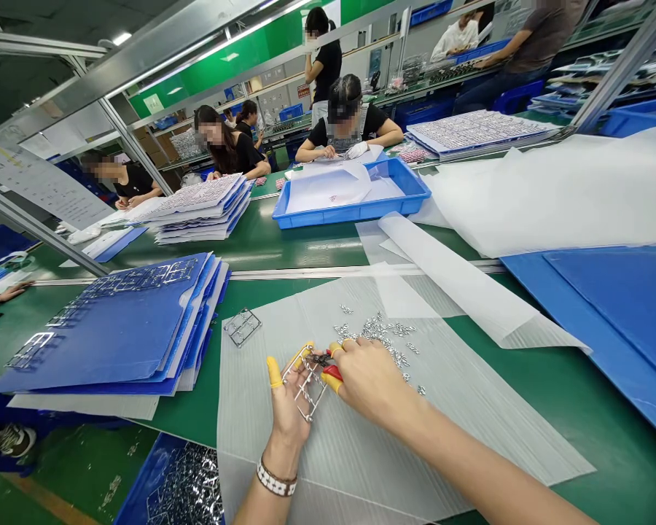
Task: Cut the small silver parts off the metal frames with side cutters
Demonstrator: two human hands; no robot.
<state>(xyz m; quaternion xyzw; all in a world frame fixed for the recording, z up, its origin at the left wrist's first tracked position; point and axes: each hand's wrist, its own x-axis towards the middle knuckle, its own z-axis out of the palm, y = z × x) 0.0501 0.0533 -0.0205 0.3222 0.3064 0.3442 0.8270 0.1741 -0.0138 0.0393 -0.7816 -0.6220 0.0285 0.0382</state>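
Note:
My left hand (pixel 289 412) is shut on a small metal parts frame (pixel 305 390), with yellow finger cots on its fingertips. My right hand (pixel 369 383) grips red-and-yellow handled side cutters (pixel 324 367), whose jaws are at the frame's upper edge. A scatter of small metal pieces (pixel 383 337) lies just beyond the cutters on a translucent corrugated plastic sheet (pixel 415 430). Another metal frame (pixel 243 327) rests on that sheet, left of my hands.
To the left, a stack of blue sheets (pixel 109 335) carries metal frames. A blue bin of metal frames (pixel 183 485) sits below the table's near edge. Farther off stand a blue tray (pixel 350 208) and white film (pixel 552 189). Several co-workers sit along the green bench.

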